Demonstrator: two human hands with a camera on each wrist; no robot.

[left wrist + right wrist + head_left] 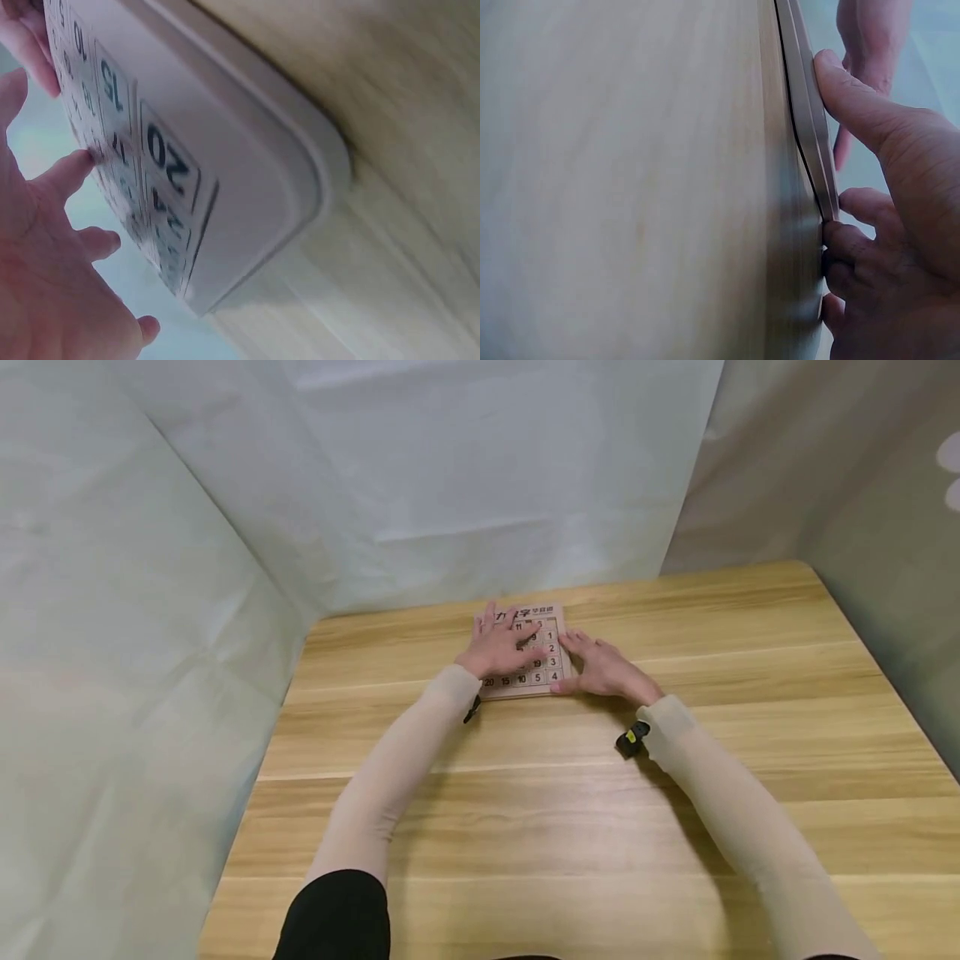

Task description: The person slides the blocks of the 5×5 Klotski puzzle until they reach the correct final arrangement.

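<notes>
A pale wooden number-tile puzzle board (552, 649) lies flat on the table near its far edge. My left hand (501, 646) rests on top of it with straight, spread fingers, covering the left tiles. In the left wrist view a fingertip (75, 166) touches a tile beside those marked 20 and 15 on the board (247, 150). My right hand (600, 667) lies against the board's right side, thumb at the near right corner. In the right wrist view the thumb (855, 97) presses on the board's rim (811, 142) and the other fingers (851, 244) touch its edge.
The wooden table (525, 827) stretches wide in front of the board and to both sides. Pale cloth walls (150, 610) close it in on the left, the back and the right. Small black wrist cameras (632, 739) sit under both forearms.
</notes>
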